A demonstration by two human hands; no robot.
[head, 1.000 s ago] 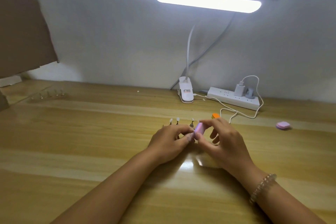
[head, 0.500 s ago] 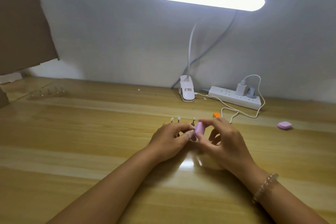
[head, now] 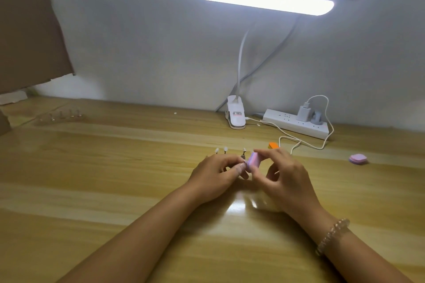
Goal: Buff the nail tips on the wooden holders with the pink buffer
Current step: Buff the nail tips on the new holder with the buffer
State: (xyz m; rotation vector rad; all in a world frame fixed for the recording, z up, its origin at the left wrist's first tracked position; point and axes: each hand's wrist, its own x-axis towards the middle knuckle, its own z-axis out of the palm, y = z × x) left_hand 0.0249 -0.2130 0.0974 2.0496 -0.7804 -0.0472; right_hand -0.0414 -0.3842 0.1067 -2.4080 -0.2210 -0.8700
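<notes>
Mid-table, our right hand [head: 285, 181] keeps a narrow grip on the pink buffer [head: 254, 160], thumb and forefinger pinching the block so it stands tilted just above the table [head: 115, 179]. At its 9 o'clock our left hand [head: 213, 177] has its fingers curled, the thumb tip touching the buffer's near end. That grip is tight, but we cannot tell whether a nail tip sits in it. Three nail tips [head: 225, 149] stand upright on thin stems at the left hand's 12 o'clock, their base hidden behind the knuckles. An orange block [head: 273, 145] lies at the right hand's 12 o'clock, a second pink pad [head: 357, 158] lies well apart at 3 o'clock, and a power strip [head: 296, 125] sits by the wall at 1 o'clock. Another row of holders [head: 62, 115] stands far off at 10 o'clock.
</notes>
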